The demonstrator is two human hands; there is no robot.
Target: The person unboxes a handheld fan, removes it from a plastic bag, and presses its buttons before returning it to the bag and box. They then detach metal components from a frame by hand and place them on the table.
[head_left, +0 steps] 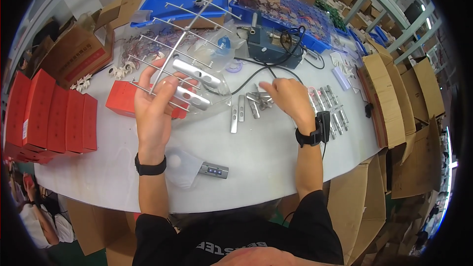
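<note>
Red boxes (49, 118) line the white table (266, 157) at left. The left hand (155, 106) grasps a metal antenna (182, 39) above another red box (123, 99). The right hand (290, 97), fingers curled, touches small silver plates (249, 104); cardboard cartons (389, 98) stand at right.

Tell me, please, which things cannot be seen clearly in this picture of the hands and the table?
- Head view: the fingertips of the right hand are turned away, so whether they grip a metal piece cannot be told.
- The part of the metal antenna behind the left hand is covered by the palm.
- The small parts in the blue tray are too small to tell.
</note>
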